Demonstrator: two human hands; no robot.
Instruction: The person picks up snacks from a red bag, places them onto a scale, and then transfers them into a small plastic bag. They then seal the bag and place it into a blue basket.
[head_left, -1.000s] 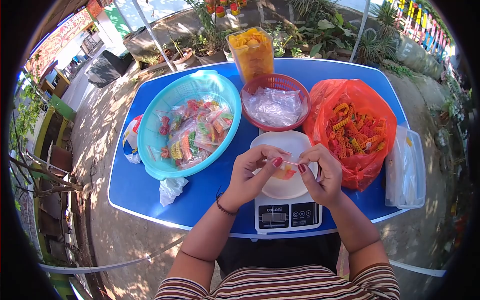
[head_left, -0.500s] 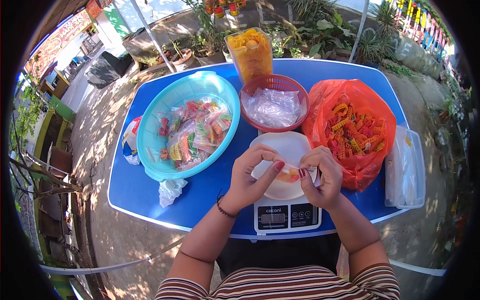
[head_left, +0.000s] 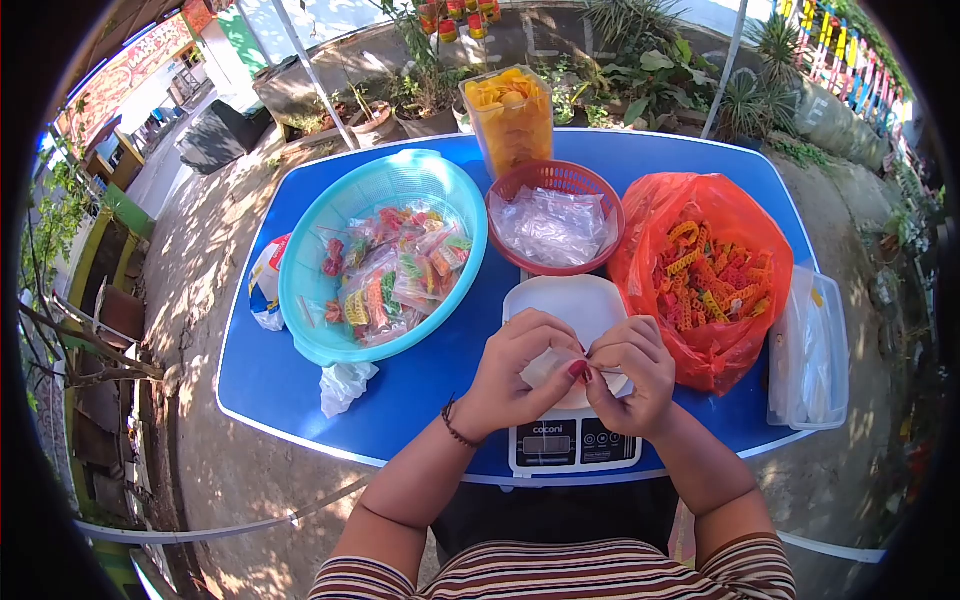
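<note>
My left hand (head_left: 532,372) and my right hand (head_left: 632,378) meet fingertip to fingertip above a kitchen scale (head_left: 575,443). Both pinch the top of a small clear plastic bag, now mostly hidden behind my fingers. Under them is the scale's white plate (head_left: 560,296). Right of my right hand stands a red plastic bag (head_left: 640,255) full of orange, red and yellow ridged snack pieces (head_left: 712,275). On the left a turquoise basket (head_left: 308,240) holds several filled clear packets (head_left: 385,290).
Behind the scale sits a red basket (head_left: 545,172) of empty clear bags (head_left: 550,225). A tall container of yellow chips (head_left: 510,120) stands at the back. A clear plastic box (head_left: 810,360) lies on the blue table's (head_left: 420,400) right edge, and a crumpled white bag (head_left: 345,388) on the left.
My hands have come closer together, fingertips now touching. The colourful contents of the small bag, visible between them before, are now hidden. The view has shifted slightly.
</note>
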